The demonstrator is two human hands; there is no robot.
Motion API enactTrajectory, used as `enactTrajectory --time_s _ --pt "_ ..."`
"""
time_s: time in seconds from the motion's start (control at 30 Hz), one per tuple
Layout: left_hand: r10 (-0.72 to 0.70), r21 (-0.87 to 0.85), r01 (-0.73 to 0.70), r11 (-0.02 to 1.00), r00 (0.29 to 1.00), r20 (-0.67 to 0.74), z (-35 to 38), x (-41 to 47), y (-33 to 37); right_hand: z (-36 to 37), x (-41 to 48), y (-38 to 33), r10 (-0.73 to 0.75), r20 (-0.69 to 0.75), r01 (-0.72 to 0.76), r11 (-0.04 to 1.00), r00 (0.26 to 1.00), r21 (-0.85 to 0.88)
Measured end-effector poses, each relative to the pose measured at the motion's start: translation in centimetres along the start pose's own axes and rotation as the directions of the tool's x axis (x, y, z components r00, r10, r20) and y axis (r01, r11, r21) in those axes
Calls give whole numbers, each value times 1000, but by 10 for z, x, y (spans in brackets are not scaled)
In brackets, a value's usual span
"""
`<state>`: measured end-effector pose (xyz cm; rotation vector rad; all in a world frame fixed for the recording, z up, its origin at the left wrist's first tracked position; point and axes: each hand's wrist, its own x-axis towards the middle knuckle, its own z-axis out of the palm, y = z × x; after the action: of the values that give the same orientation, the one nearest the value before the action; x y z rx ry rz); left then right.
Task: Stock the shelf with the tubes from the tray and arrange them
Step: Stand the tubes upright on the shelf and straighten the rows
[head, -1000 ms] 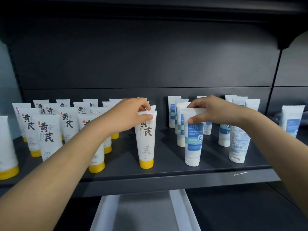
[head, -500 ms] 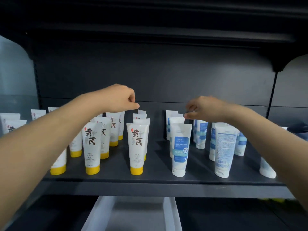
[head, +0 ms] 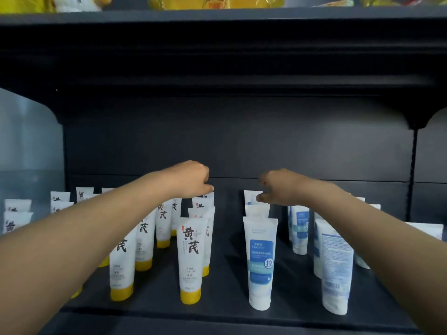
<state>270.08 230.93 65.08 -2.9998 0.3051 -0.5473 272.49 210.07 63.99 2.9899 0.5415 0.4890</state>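
White tubes with yellow caps (head: 190, 259) stand in rows on the left of the dark shelf (head: 225, 308). White tubes with blue labels (head: 260, 262) stand in rows on the right. My left hand (head: 191, 180) reaches to the back, its curled fingers pinching the top edge of the rearmost yellow-capped tube (head: 205, 199). Blurred, my right hand (head: 278, 187) is at the top of the rearmost blue-label tube (head: 251, 197), thumb and fingers at its edge. Whether it grips the tube is unclear. The tray is out of view.
A dark back panel (head: 229, 141) closes the shelf behind the tubes. The shelf above (head: 217, 18) carries yellow packages. One blue-label tube (head: 336, 274) at the front right shows its printed back. A bare aisle of shelf runs between the two tube groups.
Both hands let go of the front tubes, rose, and reached deeper to the rearmost tubes. The view lifted, so the tray below the shelf dropped out of sight.
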Motion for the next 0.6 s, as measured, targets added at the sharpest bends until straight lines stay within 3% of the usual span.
enactTrajectory --time_s 0.6 --pt "303 63 -306 950 951 53 35 71 -41 5 69 5 -66 83 72 995 994 -74"
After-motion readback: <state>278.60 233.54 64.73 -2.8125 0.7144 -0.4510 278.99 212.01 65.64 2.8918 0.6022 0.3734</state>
